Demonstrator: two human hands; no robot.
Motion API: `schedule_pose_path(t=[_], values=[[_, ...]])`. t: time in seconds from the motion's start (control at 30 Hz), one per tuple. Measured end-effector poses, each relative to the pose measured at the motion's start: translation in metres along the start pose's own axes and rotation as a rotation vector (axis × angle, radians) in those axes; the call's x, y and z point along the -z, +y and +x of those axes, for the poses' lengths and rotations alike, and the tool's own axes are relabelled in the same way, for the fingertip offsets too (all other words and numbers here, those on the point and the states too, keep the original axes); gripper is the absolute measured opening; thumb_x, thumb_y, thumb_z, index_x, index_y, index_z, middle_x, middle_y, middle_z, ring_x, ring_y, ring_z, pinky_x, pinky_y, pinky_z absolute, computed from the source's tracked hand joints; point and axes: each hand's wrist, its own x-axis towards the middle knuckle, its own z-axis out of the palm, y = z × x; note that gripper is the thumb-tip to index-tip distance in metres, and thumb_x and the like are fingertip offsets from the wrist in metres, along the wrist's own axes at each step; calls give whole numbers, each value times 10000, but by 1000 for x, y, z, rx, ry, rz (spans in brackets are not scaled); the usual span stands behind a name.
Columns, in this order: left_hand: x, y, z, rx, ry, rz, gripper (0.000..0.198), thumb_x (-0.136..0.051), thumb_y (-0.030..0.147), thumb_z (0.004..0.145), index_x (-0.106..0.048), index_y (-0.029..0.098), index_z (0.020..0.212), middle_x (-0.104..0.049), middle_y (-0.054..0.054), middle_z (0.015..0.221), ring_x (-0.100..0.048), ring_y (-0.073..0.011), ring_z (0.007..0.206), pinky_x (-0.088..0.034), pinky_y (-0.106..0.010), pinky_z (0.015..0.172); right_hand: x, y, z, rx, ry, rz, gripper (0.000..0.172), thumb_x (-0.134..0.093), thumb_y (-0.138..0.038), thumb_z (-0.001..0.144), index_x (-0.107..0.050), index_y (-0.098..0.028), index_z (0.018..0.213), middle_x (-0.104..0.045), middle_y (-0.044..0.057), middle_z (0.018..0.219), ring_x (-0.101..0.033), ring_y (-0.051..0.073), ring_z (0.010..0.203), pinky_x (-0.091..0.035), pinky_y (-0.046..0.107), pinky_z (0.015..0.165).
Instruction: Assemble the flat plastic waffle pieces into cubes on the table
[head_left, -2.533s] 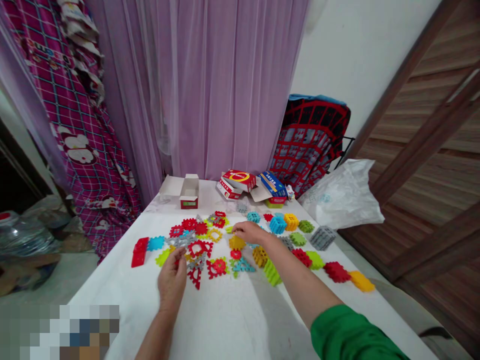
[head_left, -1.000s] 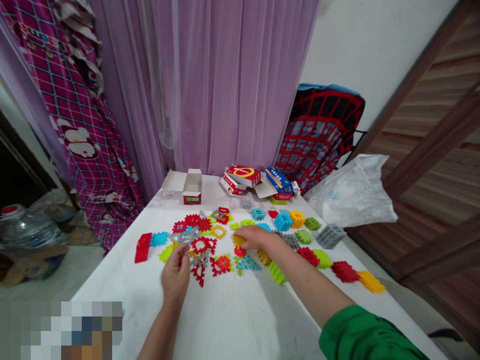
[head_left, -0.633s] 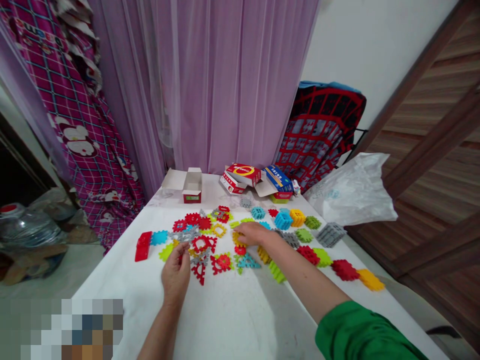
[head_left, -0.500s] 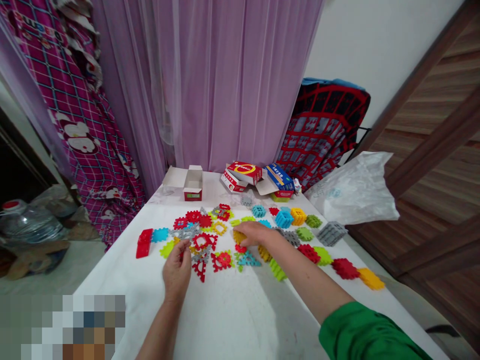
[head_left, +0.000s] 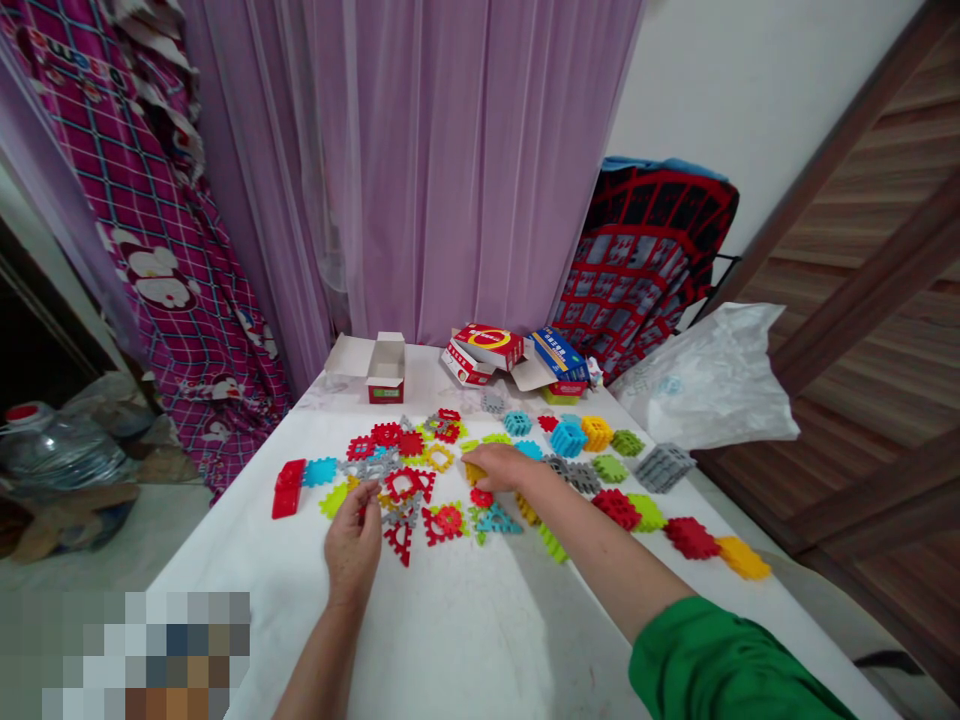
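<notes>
My right hand [head_left: 501,468] reaches over the middle of the table, fingers closed on a yellow toothed building piece [head_left: 472,472], which is partly hidden under them. Just below it lie a round red piece [head_left: 481,497] and a blue triangular piece [head_left: 498,519]. My left hand [head_left: 355,538] is at the near left edge of the loose pieces, fingers curled and thumb close to the fingertips. Whatever those fingers hold, if anything, cannot be made out. Beside it are a lime green piece [head_left: 332,499], a red piece with an opening [head_left: 409,484] and a red triangle [head_left: 400,543].
Stacks of toothed pieces stand on the right, among them blue [head_left: 568,438], grey [head_left: 664,467], red [head_left: 691,537] and yellow [head_left: 743,557]. Small open boxes [head_left: 386,390] and a red carton [head_left: 489,345] line the back edge. A white plastic bag [head_left: 709,385] is at the right edge.
My right hand has shifted very slightly left with the yellow piece. My left hand stays almost where it was.
</notes>
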Motion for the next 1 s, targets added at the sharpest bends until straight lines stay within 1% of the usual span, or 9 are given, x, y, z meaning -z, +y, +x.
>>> schedule_pose_path(t=[0.2,0.33,0.53,0.6,0.73,0.9,1.0], values=[[0,0,0,11,2,-5,336,-555,439,811,-691,228,1035,-752,-60,1046,-689,-224,970,-523,-373,905,5,-5,5,-25,-52,-29,609,-730,-295,723,-577,-256,1311,-621,93,1288,-596,258,1152,-455,315,932],[0,-1,1,5,-6,7,340,-553,432,817,-689,228,1052,-749,-64,1066,-687,-226,991,-516,-381,927,9,-10,5,-45,-82,-57,608,-729,-296,732,-574,-225,1316,-611,125,1284,-595,272,1153,-461,318,925],[-1,0,0,-4,4,-12,327,-550,420,819,-691,227,1043,-755,-59,1039,-694,-220,963,-532,-370,896,11,-2,-9,-48,3,-5,619,-719,-311,746,-562,-196,1333,-616,137,1258,-592,273,1149,-457,327,948],[-1,1,0,-13,7,-14,321,-553,420,816,-691,230,1035,-758,-55,1027,-695,-219,961,-532,-366,895,11,2,-14,-45,-8,8,614,-716,-297,746,-566,-190,1332,-617,138,1262,-590,275,1154,-453,330,962],[-1,1,0,-2,9,12,328,-551,437,808,-691,235,1026,-756,-53,1027,-694,-225,957,-531,-382,898,8,5,-21,-64,-44,9,621,-706,-259,748,-560,-186,1347,-584,143,1332,-552,288,1220,-429,340,1015],[-1,-1,0,-9,4,10,331,-543,432,818,-687,235,1040,-752,-55,1049,-687,-222,987,-519,-382,925,8,4,-21,-84,-55,18,627,-701,-243,747,-553,-184,1354,-590,142,1317,-578,278,1180,-444,335,993],[-1,-1,0,-5,-1,8,331,-545,432,815,-687,234,1039,-754,-56,1048,-688,-224,985,-524,-383,918,9,3,-19,-86,-4,76,595,-719,-257,727,-590,-197,1305,-614,129,1277,-587,275,1157,-451,326,973]])
